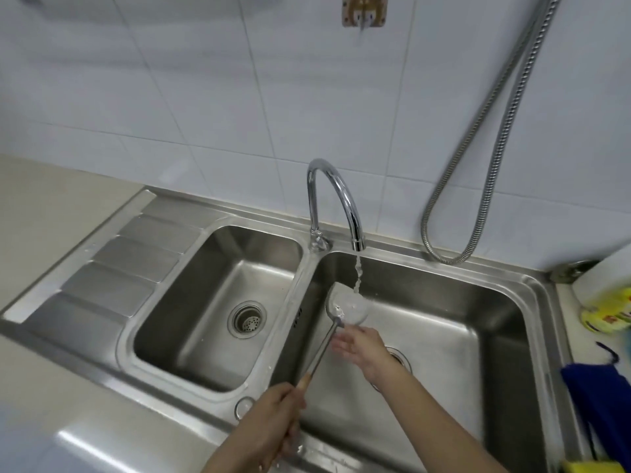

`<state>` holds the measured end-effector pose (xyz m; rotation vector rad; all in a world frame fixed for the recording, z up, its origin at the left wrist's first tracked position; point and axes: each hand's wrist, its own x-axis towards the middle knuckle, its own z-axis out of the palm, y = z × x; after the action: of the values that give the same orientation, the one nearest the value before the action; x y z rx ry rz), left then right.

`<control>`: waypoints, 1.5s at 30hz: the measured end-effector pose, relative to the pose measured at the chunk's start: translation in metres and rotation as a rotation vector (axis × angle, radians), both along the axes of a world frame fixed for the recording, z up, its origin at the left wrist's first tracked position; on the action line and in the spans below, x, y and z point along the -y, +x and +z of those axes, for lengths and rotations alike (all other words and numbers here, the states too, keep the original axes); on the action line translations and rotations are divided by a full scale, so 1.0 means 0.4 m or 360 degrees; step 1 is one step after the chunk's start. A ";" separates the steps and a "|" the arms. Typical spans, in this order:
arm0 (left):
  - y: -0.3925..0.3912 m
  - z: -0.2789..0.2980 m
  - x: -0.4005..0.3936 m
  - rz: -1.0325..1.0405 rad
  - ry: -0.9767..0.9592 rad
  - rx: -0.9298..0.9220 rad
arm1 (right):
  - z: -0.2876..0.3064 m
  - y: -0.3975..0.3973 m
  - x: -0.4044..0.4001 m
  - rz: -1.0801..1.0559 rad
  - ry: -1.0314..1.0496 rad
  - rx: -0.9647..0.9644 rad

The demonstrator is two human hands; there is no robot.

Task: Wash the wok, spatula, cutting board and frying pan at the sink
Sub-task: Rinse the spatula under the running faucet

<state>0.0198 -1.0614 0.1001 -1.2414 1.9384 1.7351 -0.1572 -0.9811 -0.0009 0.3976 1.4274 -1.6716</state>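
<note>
- Far left I see the ribbed stainless-steel draining board (112, 268), pressed into the same sheet as the basins, with the pale countertop (41, 206) beside it.
- Next comes the smaller left steel basin (191, 322), and I can see its round strainer drain (247, 319) in the floor.
- Low in my view the left hand (273, 421) is wrapped tight around the wooden handle of the long metal spatula (346, 303), fingers curled round it, at the near edge of the divider between the basins.
- The spatula shaft slants up and right from that grip, and its blade sits in the larger right steel basin (461, 302), directly under the stream.
- The curved chrome tap (336, 189) stands on the back rim at the divider, and I see water (357, 274) falling from its spout onto the blade.
- The right hand (358, 346) is just below the blade, over the right basin's drain, fingers loosely spread and gripping nothing; it's blurred, so I can't tell if the fingertips touch the blade.
- Up the white tiled wall (170, 97) hangs a looped corrugated metal hose (491, 165).
- Far right on the counter I see a yellow bottle (611, 312), blurred, and nearer me a dark blue cloth (601, 404).
</note>
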 end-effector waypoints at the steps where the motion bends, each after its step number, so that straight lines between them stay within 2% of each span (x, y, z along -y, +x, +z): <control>1: -0.010 0.003 -0.008 -0.0044 -0.0129 -0.0029 | 0.010 0.000 0.006 -0.0022 -0.0073 0.0077; 5: -0.041 -0.024 -0.023 -0.0409 -0.0759 -0.0070 | 0.039 -0.029 0.045 -0.0301 -0.0260 0.0311; 8: -0.063 -0.044 -0.037 -0.0648 -0.1053 -0.0082 | 0.053 -0.065 0.061 -0.0548 -0.0350 0.0448; 12: -0.083 -0.050 -0.064 -0.0769 -0.1284 0.0005 | 0.053 -0.104 0.069 -0.0685 -0.0389 0.0442; 18: -0.096 -0.056 -0.081 -0.0788 -0.1498 0.0043 | 0.051 -0.131 0.075 -0.0619 -0.0518 0.0392; 23: -0.033 -0.063 -0.047 -0.0717 -0.1337 -0.0153 | 0.057 -0.084 0.068 -0.0304 -0.0353 0.0189; 27: 0.066 -0.077 0.010 -0.0723 -0.1249 -0.0287 | 0.060 -0.044 0.040 0.0272 -0.0092 -0.0045; 32: 0.136 -0.100 0.060 -0.0834 -0.1351 -0.0300 | 0.072 0.000 0.009 0.0646 0.0115 -0.0160; 33: 0.145 -0.104 0.066 -0.0865 -0.1359 -0.0310 | 0.068 0.006 0.003 0.0705 0.0209 -0.0290; 34: 0.150 -0.102 0.068 -0.0880 -0.1370 -0.0313 | 0.063 0.009 -0.003 0.0737 0.0357 -0.0552; 37: 0.148 -0.105 0.075 -0.0776 -0.1364 -0.0350 | 0.028 -0.002 -0.024 0.0578 0.0877 -0.1666; 40: 0.119 -0.082 0.070 -0.0642 -0.1249 -0.0350 | 0.007 -0.023 -0.034 0.0603 0.1101 -0.2311; 42: 0.095 -0.058 0.058 -0.0488 -0.1041 -0.0330 | 0.000 -0.041 -0.033 0.0706 0.1202 -0.2534; 45: 0.065 -0.020 0.033 -0.0174 -0.0448 -0.0240 | 0.012 -0.053 -0.025 0.0777 0.1105 -0.2527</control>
<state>0.0459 -1.0746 0.0920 -1.0901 2.3567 1.5840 -0.1783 -0.9713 0.0039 -1.1364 2.8728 -0.8390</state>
